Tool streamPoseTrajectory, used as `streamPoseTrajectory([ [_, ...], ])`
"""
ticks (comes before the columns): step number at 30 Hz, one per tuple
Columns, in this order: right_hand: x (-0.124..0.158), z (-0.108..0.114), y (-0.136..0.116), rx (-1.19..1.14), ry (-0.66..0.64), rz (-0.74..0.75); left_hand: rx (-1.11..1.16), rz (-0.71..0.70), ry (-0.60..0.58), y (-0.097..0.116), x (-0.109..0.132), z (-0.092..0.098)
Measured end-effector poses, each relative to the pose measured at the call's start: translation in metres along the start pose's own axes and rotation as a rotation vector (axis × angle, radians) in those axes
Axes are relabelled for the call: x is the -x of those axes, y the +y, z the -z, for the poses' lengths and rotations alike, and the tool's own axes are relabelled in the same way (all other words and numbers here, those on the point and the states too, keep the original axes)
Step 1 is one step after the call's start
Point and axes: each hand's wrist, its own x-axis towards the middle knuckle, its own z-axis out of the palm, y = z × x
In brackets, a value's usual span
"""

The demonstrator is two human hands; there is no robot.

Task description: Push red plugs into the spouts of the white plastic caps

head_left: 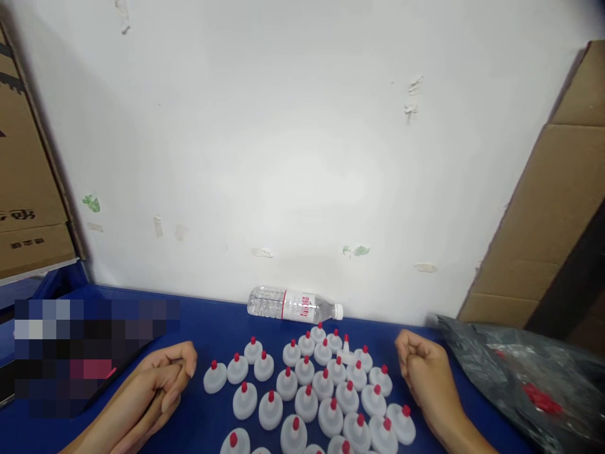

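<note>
My left hand point(163, 378) rests on the blue table left of the bottles, its fingers curled in with no object showing in them. On the other side, my right hand point(425, 372) is closed in a fist, near the right edge of the group, and I see nothing held. Between them stand several small white squeeze bottles point(307, 403) with red tips, most upright and close together. A few stand apart at the left, such as one bottle point(215, 377) near my left hand. At the back right of the group, a white nozzle piece point(346, 353) with a red tip looks different from the rest.
A clear plastic water bottle point(293, 305) lies on its side against the white wall point(302, 157). A grey plastic bag point(520, 378) with red pieces sits at the right. Cardboard point(553, 208) stands on the right, and a cardboard box point(33, 157) at the left. A blurred patch covers the lower left.
</note>
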Motion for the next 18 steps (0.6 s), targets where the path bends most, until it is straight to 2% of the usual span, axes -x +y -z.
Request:
streamPoseTrajectory([
  [5, -0.001, 0.002, 0.002, 0.011, -0.017, 0.008, 0.045, -0.047, 0.030, -0.003, 0.001, 0.000],
  [12, -0.006, 0.005, 0.011, -0.011, -0.057, -0.017, 0.017, -0.022, 0.025, 0.009, 0.009, -0.012],
  [18, -0.013, 0.021, 0.019, -0.058, -0.225, -0.114, 0.018, -0.052, 0.014, 0.018, 0.014, -0.021],
])
